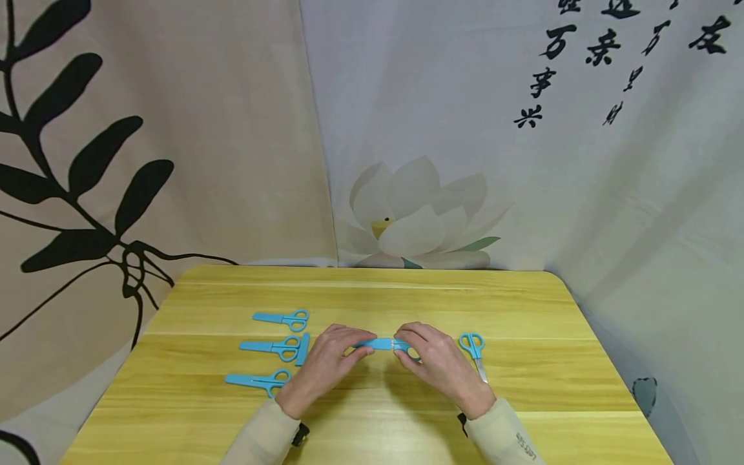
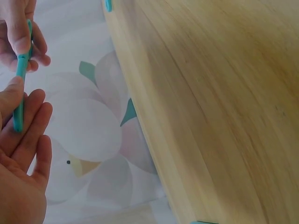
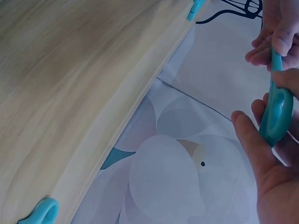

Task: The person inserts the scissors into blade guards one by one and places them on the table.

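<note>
Between my two hands, above the middle of the table, is a pair of blue scissors [image 3: 279, 112] with its blades in a blue blade cover [image 1: 382, 343]. My left hand [image 1: 327, 367] pinches the cover's far end between thumb and fingers. My right hand [image 1: 438, 363] grips the scissors by the handle loops. In the head view a thin pale line shows where cover and handles meet. Close to the left hand lies a loose blue cover [image 1: 303, 349]. To the right of the right hand, scissors with bare metal blades [image 1: 472, 347] lie on the table.
On the left of the wooden table [image 1: 523, 426] three covered scissors lie in a column: one at the back [image 1: 281, 318], one in the middle [image 1: 270, 347] and one nearest me [image 1: 256, 381]. Printed cloth [image 1: 418, 97] hangs behind the table's far edge.
</note>
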Demonstrator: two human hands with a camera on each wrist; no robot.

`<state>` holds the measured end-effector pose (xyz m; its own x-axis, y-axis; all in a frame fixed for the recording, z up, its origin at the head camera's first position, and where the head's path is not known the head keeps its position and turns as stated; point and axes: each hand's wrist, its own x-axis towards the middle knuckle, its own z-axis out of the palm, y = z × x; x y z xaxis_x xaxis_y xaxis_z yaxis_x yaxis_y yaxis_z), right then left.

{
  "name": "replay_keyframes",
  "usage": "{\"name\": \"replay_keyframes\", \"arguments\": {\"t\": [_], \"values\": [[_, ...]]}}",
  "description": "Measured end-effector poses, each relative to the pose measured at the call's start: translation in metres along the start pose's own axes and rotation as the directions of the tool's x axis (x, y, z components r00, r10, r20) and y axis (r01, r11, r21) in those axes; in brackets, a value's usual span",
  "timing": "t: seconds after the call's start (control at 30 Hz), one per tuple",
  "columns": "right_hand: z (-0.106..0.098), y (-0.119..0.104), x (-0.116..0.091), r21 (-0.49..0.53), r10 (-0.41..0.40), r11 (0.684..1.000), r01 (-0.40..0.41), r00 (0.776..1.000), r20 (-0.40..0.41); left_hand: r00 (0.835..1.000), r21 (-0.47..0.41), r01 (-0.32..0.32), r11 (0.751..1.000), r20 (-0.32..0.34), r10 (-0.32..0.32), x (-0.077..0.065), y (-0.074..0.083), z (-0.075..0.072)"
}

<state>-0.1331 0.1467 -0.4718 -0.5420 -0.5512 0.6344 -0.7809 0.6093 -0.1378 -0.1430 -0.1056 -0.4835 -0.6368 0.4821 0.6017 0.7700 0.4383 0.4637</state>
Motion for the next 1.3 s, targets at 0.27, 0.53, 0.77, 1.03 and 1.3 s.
{"name": "replay_keyframes", "arguments": {"t": [0.27,0.53,0.77,1.03,1.3], "values": [[0.0002,0.0002,0.0006,-0.003,-0.002,1.000,0.002,1.000,-0.002,1.000,-0.002,-0.001,1.000,-0.009,0.001,-0.0002,-0.0004,0.0001],[0.0002,-0.0008,0.0015,0.006,0.004,1.000,-0.004,1.000,-0.003,1.000,-0.003,-0.010,1.000,-0.013,0.010,-0.0006,-0.0010,0.0009],[-0.0001,-0.0012,0.0015,0.013,0.010,1.000,-0.010,1.000,0.004,1.000,0.001,-0.012,1.000,-0.018,0.012,-0.0002,0.0001,0.0007],[-0.0007,-0.0020,0.0016,0.014,0.008,1.000,-0.009,1.000,0.009,1.000,-0.001,-0.001,1.000,-0.014,0.001,0.0003,0.0018,0.0001],[0.0006,-0.0016,0.0019,0.009,0.007,1.000,-0.007,1.000,0.011,1.000,-0.001,-0.007,1.000,-0.016,0.007,0.0008,0.0023,0.0009]]}}
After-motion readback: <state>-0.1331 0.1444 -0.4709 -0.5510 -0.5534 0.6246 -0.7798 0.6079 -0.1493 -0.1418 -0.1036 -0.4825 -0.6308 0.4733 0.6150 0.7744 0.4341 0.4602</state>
